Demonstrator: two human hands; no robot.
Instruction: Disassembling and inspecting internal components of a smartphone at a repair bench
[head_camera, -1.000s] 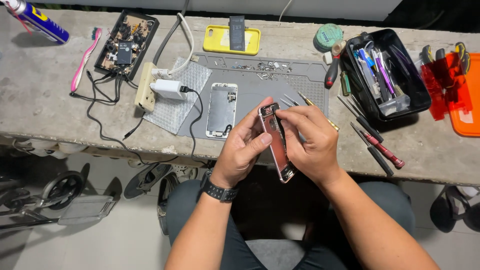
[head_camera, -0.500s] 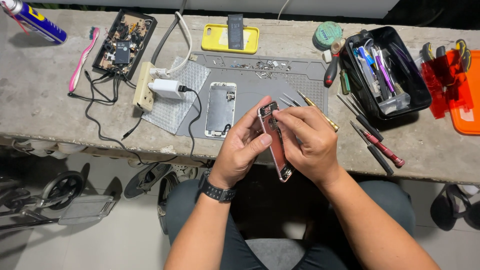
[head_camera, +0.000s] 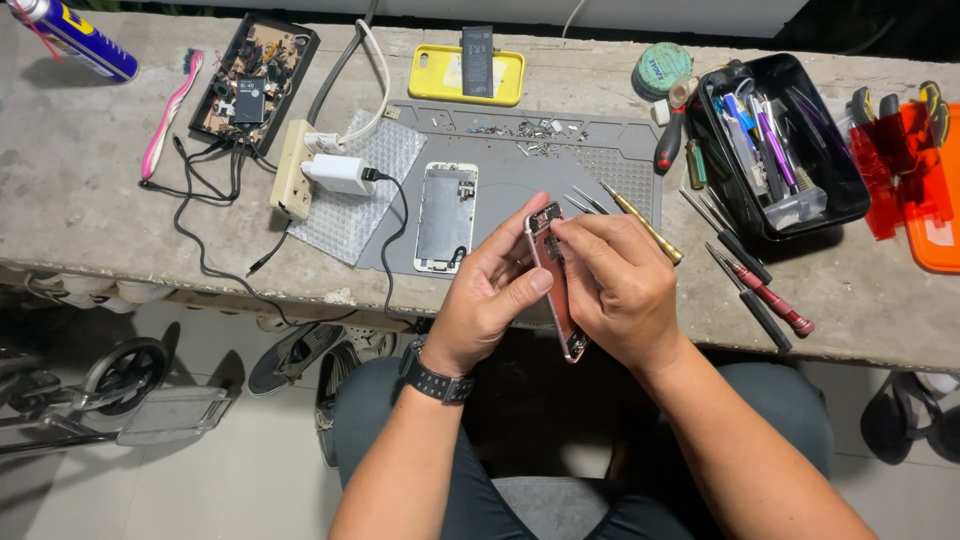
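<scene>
The phone body (head_camera: 556, 290) is up on edge over the lap, just off the bench (head_camera: 80, 190). Left hand (head_camera: 490, 300) clamps it, right hand (head_camera: 620, 290) pinches inside near the top. A slip could drop it or flick a tiny part past the grey mat (head_camera: 520, 180).

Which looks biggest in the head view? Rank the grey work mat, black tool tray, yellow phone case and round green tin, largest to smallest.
1. grey work mat
2. black tool tray
3. yellow phone case
4. round green tin

All four lie on the bench at a similar distance from the camera, so the order is fairly safe.
</scene>
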